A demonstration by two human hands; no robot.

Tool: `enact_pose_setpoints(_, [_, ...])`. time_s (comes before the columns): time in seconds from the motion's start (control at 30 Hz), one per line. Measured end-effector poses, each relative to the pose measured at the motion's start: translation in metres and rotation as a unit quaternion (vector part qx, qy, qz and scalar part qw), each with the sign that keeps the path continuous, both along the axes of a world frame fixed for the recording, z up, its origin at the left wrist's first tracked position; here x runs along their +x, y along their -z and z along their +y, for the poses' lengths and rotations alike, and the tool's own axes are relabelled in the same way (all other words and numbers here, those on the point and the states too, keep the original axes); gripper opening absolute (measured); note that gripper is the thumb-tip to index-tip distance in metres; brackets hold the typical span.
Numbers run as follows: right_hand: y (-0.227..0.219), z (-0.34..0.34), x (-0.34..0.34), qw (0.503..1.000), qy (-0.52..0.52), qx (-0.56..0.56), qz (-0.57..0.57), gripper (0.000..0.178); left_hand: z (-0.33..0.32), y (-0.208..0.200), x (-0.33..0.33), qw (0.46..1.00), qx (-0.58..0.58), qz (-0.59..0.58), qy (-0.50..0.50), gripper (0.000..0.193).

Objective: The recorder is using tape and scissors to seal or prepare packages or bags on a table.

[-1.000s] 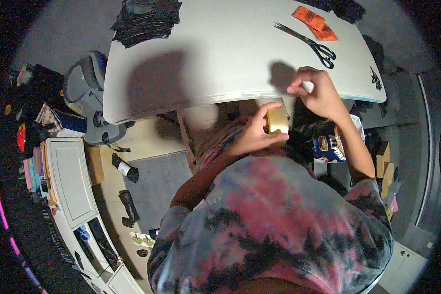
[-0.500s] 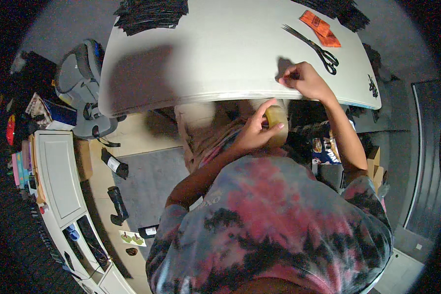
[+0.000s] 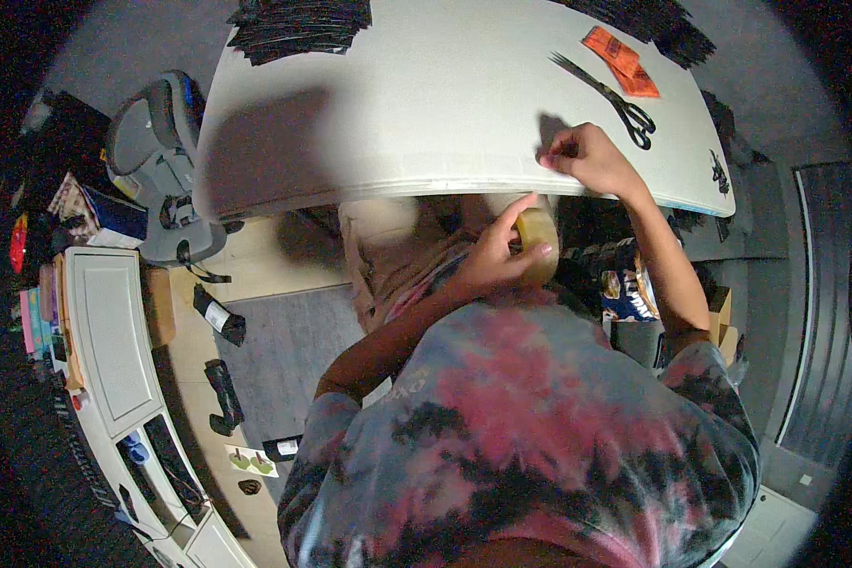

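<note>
My left hand (image 3: 497, 251) grips a roll of yellowish packing tape (image 3: 538, 237) below the table's front edge, above my lap. Above and to the right, my right hand (image 3: 585, 159) is held in a pinch over the white table (image 3: 435, 104) near that edge. Whatever its fingertips may hold is too small to make out. Black-handled scissors (image 3: 625, 112) lie on the table beyond my right hand, blades toward the far left. Just past them are two orange packets (image 3: 623, 62), partly overlapping.
Stacks of flat black bags (image 3: 298, 28) and black pieces (image 3: 667, 28) sit at the table's far side. A small black bundle (image 3: 719, 173) lies near its right end. At left stand a grey child seat (image 3: 156, 151) and a white cabinet (image 3: 114, 331); black packages (image 3: 220, 314) lie on the floor.
Both hands keep nearly the same place and grip. The tape roll has tilted slightly in my left hand, and the whole view has shifted a little.
</note>
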State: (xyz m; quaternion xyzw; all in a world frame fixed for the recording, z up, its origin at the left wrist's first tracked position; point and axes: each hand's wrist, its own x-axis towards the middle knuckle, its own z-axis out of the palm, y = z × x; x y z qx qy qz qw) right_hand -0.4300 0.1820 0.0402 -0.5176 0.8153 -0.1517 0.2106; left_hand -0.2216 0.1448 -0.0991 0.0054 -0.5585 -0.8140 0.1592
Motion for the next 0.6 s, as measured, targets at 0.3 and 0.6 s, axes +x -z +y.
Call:
enact_pose_setpoints(0.3, [-0.002, -0.001, 0.002, 0.999, -0.023, -0.036, 0.007, 0.027, -0.002, -0.006, 0.002, 1.0, -0.023, -0.011, -0.004, 0.078])
enact_pose_setpoints(0.6, [-0.006, 0.0, -0.019, 0.995, 0.018, 0.05, 0.09, 0.047, -0.003, -0.003, -0.001, 0.998, -0.057, -0.007, -0.008, 0.077])
